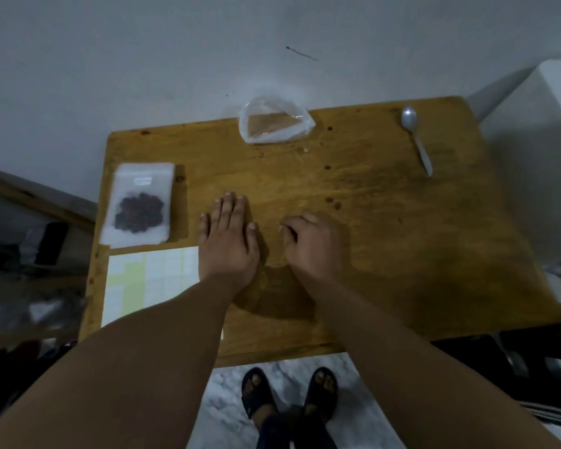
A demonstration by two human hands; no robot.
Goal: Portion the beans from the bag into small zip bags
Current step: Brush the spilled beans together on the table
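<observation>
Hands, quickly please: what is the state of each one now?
Left hand: open, flat on the table.
Right hand: closed, fingers curled, nothing visible in it.

left grip (229, 241) flat on table (386, 222) | right grip (311, 247) curled | bean zip bag (140, 202) left | spoon (415, 137) right
</observation>
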